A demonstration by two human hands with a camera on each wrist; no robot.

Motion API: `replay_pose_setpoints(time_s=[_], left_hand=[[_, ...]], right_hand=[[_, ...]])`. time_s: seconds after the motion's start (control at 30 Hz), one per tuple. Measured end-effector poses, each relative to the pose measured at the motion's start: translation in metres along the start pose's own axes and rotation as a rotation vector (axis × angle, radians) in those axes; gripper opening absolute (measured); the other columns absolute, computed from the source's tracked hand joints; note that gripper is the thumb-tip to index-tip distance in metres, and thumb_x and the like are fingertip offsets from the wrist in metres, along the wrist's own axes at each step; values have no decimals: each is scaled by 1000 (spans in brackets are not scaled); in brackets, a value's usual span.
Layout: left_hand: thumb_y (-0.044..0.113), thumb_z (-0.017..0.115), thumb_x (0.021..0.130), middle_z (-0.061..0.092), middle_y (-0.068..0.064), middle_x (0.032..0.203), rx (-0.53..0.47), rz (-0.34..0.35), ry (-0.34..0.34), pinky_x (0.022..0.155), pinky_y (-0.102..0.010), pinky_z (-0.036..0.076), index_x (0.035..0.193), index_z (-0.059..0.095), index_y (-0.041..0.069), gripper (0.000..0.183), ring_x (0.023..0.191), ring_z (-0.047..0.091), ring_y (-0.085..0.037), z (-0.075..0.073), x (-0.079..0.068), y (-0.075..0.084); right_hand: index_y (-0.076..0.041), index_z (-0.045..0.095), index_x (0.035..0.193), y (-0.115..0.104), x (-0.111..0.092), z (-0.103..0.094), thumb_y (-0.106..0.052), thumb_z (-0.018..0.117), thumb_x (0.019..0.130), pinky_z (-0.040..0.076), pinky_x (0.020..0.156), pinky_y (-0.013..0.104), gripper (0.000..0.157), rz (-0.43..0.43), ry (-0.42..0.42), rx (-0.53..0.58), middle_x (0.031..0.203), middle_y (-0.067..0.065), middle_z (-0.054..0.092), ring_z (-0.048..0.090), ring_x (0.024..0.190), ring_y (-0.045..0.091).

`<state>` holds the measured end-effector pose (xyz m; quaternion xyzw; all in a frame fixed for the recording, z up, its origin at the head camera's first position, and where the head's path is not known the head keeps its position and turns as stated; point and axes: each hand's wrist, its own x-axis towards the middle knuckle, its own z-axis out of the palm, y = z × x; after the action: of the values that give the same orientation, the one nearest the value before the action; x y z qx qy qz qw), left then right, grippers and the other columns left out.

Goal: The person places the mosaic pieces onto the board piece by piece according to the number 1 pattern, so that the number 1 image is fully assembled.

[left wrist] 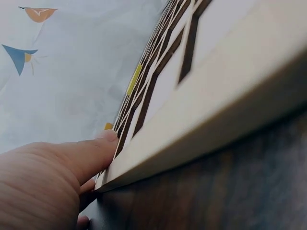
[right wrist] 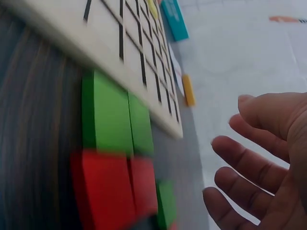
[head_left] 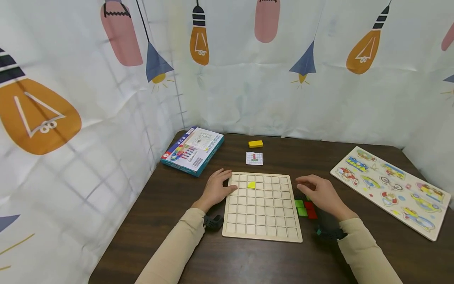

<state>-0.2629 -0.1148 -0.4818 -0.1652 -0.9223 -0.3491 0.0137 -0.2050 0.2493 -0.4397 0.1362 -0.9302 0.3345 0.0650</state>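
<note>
A pale wooden grid board (head_left: 262,205) lies flat in the middle of the table, with one small yellow piece (head_left: 251,185) in an upper square. My left hand (head_left: 216,188) rests at the board's upper left edge, fingers extended; in the left wrist view the thumb (left wrist: 91,152) lies against the rim. My right hand (head_left: 320,193) is held just past the board's right edge, fingers loosely bent, nothing between them. Close by it lie green blocks (right wrist: 112,115) and red blocks (right wrist: 108,189), side by side along the board. Part of this group is hidden under the right hand in the head view.
Behind the board lie a small pattern card (head_left: 254,158) with a red and green figure and a yellow block (head_left: 255,144). A flat game box (head_left: 193,150) is at the back left. A vehicle picture puzzle board (head_left: 390,189) lies on the right. Printed curtains surround the table.
</note>
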Motion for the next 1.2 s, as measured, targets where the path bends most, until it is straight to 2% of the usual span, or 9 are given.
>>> replay_pose_setpoints(time_s=[0.3,0.43,0.53,0.73,0.93,1.2], left_hand=[[32,74,88,48,-1,148,-32,-16,18,118,-53,22,139,56,7,59,146,26,-26,-3,-1,1],[31,74,88,47,-1,148,-41,-16,21,118,-54,22,138,57,7,58,146,26,-27,-4,-2,0],[31,73,89,46,0,149,-39,-19,13,118,-53,21,138,57,8,57,146,25,-26,-4,-3,0],[30,71,91,45,-2,150,-41,5,-7,117,-57,21,140,55,7,56,146,24,-28,-4,-4,3],[29,71,91,45,-5,150,-26,6,-19,116,-59,21,140,55,6,56,146,24,-30,-2,-6,2],[31,71,91,44,-1,151,-32,-11,-4,117,-58,20,141,55,9,57,147,23,-27,-2,-4,2]], right_hand=[[-5,66,123,28,-18,-16,-30,60,99,55,73,43,35,97,75,-75,112,14,67,65,94,31],[-4,68,120,35,-21,-15,-28,63,97,50,64,36,34,111,56,-136,108,15,66,60,81,26],[-4,68,120,40,-24,-14,-29,65,95,42,59,30,35,105,39,-156,106,14,64,52,73,18],[-9,68,120,52,-36,-16,-32,69,92,39,59,26,37,95,43,-122,107,8,62,47,74,11],[-11,68,121,57,-44,-17,-24,74,89,34,60,24,34,51,-1,-75,107,3,57,41,78,10],[-11,71,117,56,-38,-21,-20,74,88,35,60,25,30,28,-21,-125,108,3,59,41,77,10]])
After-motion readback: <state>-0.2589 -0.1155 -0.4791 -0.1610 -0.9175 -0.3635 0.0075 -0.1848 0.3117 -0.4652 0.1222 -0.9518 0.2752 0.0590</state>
